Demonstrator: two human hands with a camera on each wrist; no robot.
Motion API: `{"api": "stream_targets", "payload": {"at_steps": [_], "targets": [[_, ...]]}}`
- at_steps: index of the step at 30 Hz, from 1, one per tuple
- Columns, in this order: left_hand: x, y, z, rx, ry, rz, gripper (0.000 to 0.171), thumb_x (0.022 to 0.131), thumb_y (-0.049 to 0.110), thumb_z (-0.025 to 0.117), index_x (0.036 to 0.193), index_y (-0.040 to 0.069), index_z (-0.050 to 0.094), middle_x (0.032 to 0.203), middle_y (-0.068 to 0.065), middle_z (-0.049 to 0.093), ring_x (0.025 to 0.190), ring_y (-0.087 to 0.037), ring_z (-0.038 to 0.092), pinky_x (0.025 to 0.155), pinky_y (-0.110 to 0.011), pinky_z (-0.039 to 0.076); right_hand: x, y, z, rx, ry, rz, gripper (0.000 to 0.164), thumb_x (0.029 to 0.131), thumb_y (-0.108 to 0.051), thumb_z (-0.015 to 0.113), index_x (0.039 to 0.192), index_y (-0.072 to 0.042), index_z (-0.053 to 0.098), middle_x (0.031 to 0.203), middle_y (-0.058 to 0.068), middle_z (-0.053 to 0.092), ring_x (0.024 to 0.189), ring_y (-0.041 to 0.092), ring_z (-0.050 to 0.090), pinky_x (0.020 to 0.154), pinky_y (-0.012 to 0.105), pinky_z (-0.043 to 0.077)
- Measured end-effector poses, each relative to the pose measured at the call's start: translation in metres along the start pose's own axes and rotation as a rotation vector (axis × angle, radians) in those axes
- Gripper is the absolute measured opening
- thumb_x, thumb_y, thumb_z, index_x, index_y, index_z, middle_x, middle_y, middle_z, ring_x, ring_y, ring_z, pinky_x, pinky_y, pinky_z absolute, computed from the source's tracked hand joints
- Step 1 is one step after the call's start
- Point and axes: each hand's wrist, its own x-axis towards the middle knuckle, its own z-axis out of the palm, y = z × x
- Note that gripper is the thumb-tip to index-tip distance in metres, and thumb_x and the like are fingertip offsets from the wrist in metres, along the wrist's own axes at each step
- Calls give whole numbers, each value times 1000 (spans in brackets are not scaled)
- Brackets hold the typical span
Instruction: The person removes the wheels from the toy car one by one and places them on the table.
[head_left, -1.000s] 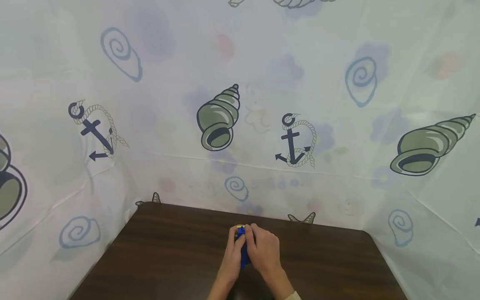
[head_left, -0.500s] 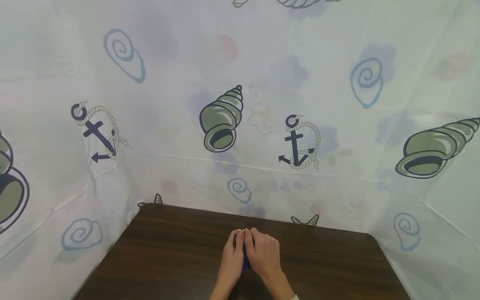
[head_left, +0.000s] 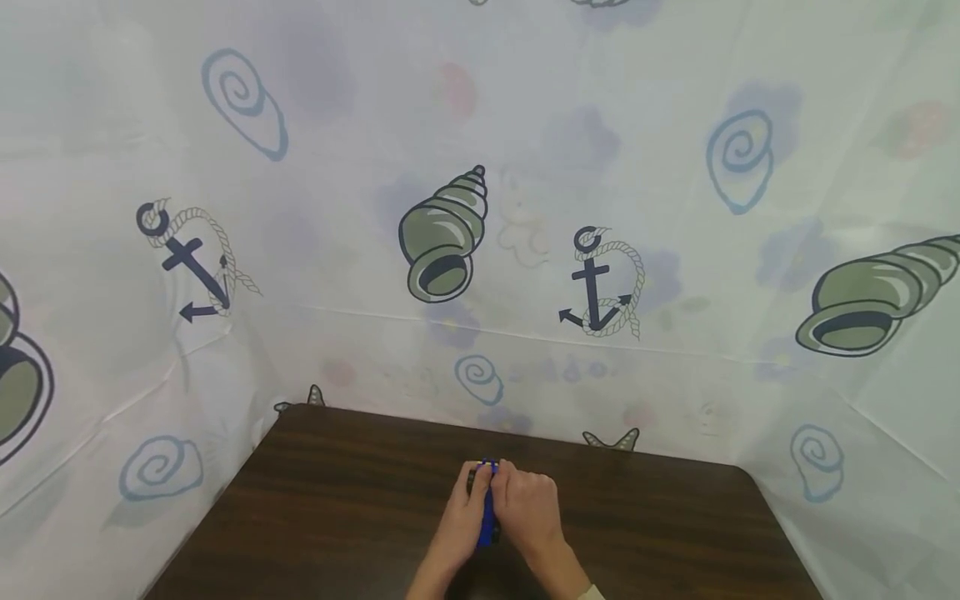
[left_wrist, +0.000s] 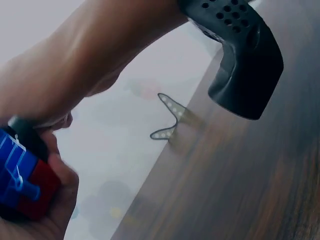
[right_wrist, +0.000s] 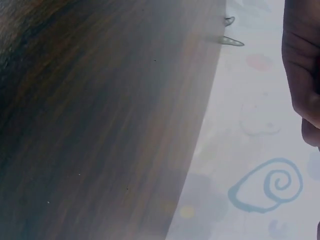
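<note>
A small blue toy (head_left: 487,523) of plastic pieces, with a yellow bit at its far end, is held between both hands over the table. My left hand (head_left: 461,515) wraps round its left side, thumb along the top. On the other side my right hand (head_left: 529,510) grips it with curled fingers. In the left wrist view the toy (left_wrist: 19,172) shows ribbed blue parts, a red block (left_wrist: 40,186) and a dark part, with the left fingers (left_wrist: 64,182) curled round the red end. Much of the toy is hidden by the hands.
The dark wood-grain table (head_left: 360,500) has rounded far corners. A white cloth (head_left: 337,208) printed with shells and anchors hangs behind it and at both sides. A black perforated wrist mount (left_wrist: 245,60) sits on the right forearm in the left wrist view.
Half a second ago both thumbs lay together over the toy's top. Now the right thumb has shifted and more blue shows between the hands. Both hands still hold the toy.
</note>
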Motion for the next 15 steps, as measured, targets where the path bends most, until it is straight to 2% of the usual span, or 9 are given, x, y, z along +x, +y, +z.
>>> {"api": "stream_targets", "payload": {"at_steps": [5,11,12,15], "targets": [[3,-4,-4,-40,-49,-19,42,118,50,34,128,13,51,99,-3,65,87,-15,64,74,-29,55,-4,1,4,14,-17,8,43,101,-6,51,63,-17,34,49,-11,28,50,-5,10,44,12,9],[0,-5,-16,-314,-245,-171,72,112,69,23,93,13,63,74,4,64,59,-10,63,59,-28,57,-6,-4,4,74,-25,77,46,98,-3,56,59,-20,39,49,-11,36,42,-3,32,39,14,28],[0,-4,-18,-344,-256,-191,76,111,71,22,88,13,64,71,4,65,56,-11,63,57,-28,57,-6,-6,3,96,-24,80,46,98,-3,57,59,-21,40,49,-12,37,42,-3,34,40,13,30],[-1,-1,-22,-309,-229,-189,74,111,71,25,86,14,66,71,4,68,56,-10,63,57,-28,57,-5,-11,2,144,-39,72,41,99,-5,59,64,-20,44,53,-13,37,45,-5,33,41,11,29]]}}
